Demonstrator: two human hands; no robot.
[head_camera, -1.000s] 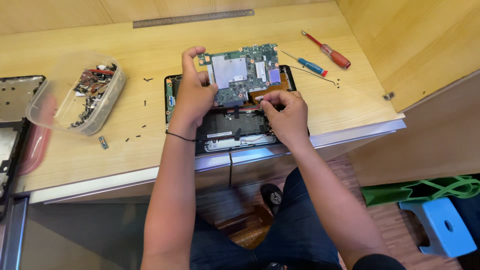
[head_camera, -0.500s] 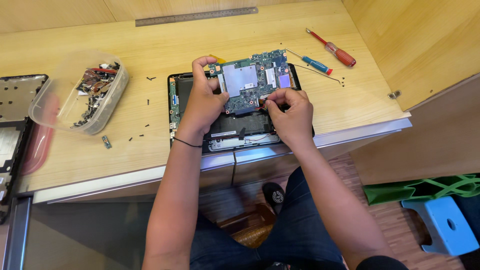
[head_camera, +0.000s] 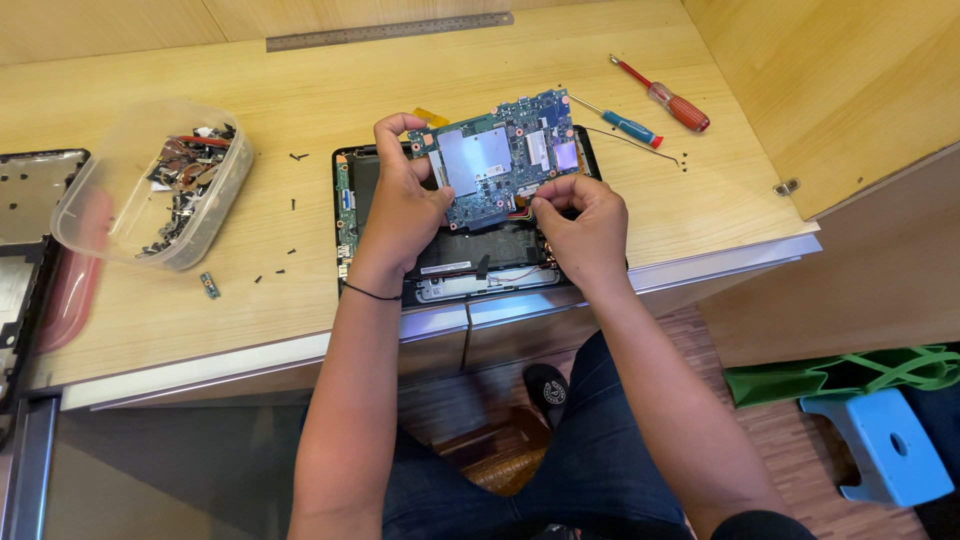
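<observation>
In the middle of the frame, the left hand (head_camera: 400, 205) pinches the left edge of the blue-green flat circuit board (head_camera: 500, 155), lifted over the open black laptop base (head_camera: 470, 265) on the wooden surface (head_camera: 300, 80). The right hand (head_camera: 580, 220) pinches thin coloured wires (head_camera: 520, 212) at its lower edge. The board looks light, stiff and fragile; the bare edges seem best to hold.

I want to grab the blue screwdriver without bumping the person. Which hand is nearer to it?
Right. The right hand pinches wires at the circuit board's lower edge, below-left of the blue screwdriver. The left hand holds the board's far side.
</observation>
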